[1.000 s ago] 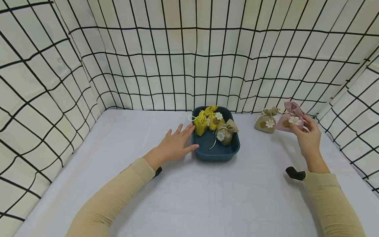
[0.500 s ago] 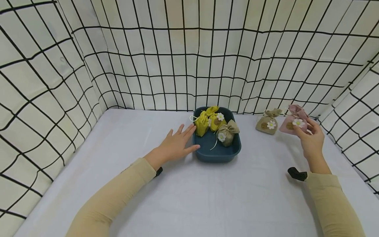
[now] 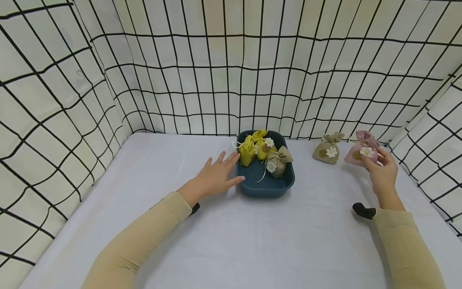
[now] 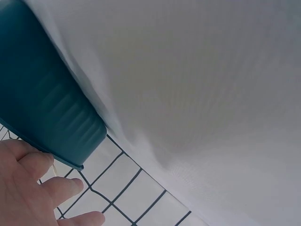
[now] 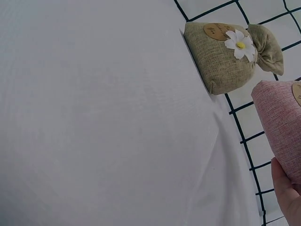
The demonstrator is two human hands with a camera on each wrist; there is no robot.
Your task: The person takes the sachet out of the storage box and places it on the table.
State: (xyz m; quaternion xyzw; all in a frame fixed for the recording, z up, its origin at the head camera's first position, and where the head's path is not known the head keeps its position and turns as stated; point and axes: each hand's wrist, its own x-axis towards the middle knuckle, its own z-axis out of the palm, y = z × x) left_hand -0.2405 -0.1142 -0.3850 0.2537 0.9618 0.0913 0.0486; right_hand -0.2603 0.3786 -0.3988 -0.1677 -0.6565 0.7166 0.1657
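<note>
Two arms of one person reach into view from the bottom edge. Both wear long, close-fitting sleeves of plain beige fabric, smooth and without pattern, ending at the wrists. The left sleeve point(image 3: 144, 237) and the right sleeve point(image 3: 404, 249) match in colour. A small black device sits at each cuff: one under the left wrist point(image 3: 195, 208), one beside the right wrist point(image 3: 363, 210). The left hand point(image 3: 216, 176) and right hand point(image 3: 382, 170) are bare, with no gloves, rings or watch visible.

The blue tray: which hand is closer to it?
Left. The left hand lies flat against the blue tray's left side; the right hand is far off to its right, holding a pink pouch.
</note>
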